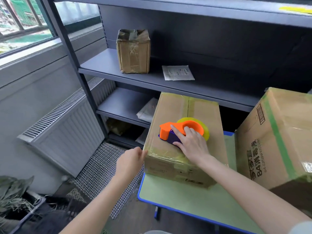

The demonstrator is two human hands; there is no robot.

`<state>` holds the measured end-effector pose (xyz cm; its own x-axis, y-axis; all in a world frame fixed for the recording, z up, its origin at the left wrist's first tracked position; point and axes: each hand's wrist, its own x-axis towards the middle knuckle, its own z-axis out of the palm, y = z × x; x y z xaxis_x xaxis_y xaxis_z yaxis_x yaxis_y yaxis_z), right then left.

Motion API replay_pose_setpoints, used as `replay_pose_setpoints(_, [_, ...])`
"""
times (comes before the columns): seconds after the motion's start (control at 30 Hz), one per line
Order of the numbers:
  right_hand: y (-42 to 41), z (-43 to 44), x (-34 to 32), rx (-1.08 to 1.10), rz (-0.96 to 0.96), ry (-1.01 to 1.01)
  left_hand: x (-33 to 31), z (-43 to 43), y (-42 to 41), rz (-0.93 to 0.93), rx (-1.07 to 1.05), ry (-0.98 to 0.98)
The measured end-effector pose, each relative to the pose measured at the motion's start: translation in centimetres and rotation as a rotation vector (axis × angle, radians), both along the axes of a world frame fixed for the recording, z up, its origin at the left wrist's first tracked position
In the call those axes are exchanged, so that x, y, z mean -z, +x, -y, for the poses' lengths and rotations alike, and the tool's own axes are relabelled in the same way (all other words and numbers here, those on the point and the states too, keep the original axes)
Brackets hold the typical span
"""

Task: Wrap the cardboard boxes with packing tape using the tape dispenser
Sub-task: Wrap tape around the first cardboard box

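Note:
A taped cardboard box (192, 110) lies on the green table (189, 198). On its top sits the orange and purple tape dispenser (168, 131) with a yellowish tape roll (206, 130). My right hand (190, 144) grips the dispenser from behind, index finger stretched along its orange body. My left hand (130, 162) touches the box's near-left corner with its fingertips. A band of tape runs across the box's near edge under my right wrist. A bigger printed box (278, 137) with green tape stands tilted at the right.
A dark metal shelf rack (108, 68) stands behind the table, bearing a small taped box (133, 51) and a white mailer (178, 72). Left are a radiator (67, 129), a white mesh panel (103, 173) on the floor, and a plant (13, 191).

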<state>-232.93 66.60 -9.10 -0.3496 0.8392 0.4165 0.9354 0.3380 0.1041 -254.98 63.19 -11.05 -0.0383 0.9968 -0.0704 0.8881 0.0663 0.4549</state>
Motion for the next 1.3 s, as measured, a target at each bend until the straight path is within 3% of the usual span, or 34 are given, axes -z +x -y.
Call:
replay_pose_setpoints(0.13, [-0.5, 0.7, 0.4, 0.012, 0.091, 0.216, 0.0, -1.3, -1.0, 0.11, 0.051, -0.112])
replay_pose_setpoints(0.23, [-2.3, 2.0, 0.2, -0.268, -0.002, 0.291, 0.2, -1.8, -1.2, 0.209, 0.09, -0.138])
replay_pose_setpoints(0.33, [-4.5, 1.9, -0.4, -0.407, 0.025, 0.052, 0.3, -2.0, -1.6, 0.303, 0.121, -0.144])
replay_pose_setpoints(0.43, [-5.3, 0.8, -0.8, -0.315, 0.097, -0.514, 0.8, -2.0, -2.1, 0.419, 0.174, -0.121])
replay_pose_setpoints(0.5, [-5.6, 0.3, -0.6, -0.327, 0.138, -0.621, 1.4, -1.8, -2.5, 0.387, 0.211, -0.059])
replay_pose_setpoints(0.6, [-5.7, 0.0, 0.1, -0.351, 0.105, -0.577, 2.5, -1.8, -3.0, 0.229, 0.308, 0.161])
replay_pose_setpoints(0.7, [-5.6, 0.0, 0.8, -0.411, 0.017, -0.519, 3.8, -2.4, -3.4, -0.004, 0.391, 0.532])
replay_pose_setpoints(0.8, [-5.4, 0.0, 1.5, -0.451, -0.031, -0.458, 4.2, -2.9, -3.3, -0.063, 0.499, 0.688])
replay_pose_setpoints(0.93, [-5.6, 0.2, 1.8, -0.448, -0.063, -0.432, 4.6, -3.4, -3.5, -0.031, 0.578, 0.71])
replay_pose_setpoints(1.17, [-5.6, 0.4, 0.9, -0.424, -0.005, -0.467, 6.2, -1.8, -3.9, 0.062, 0.489, 0.431])
replay_pose_setpoints(1.3, [-3.9, 1.5, 0.1, -0.352, -0.007, -0.48, 4.6, -1.3, -4.7, 0.017, 0.405, 0.493])
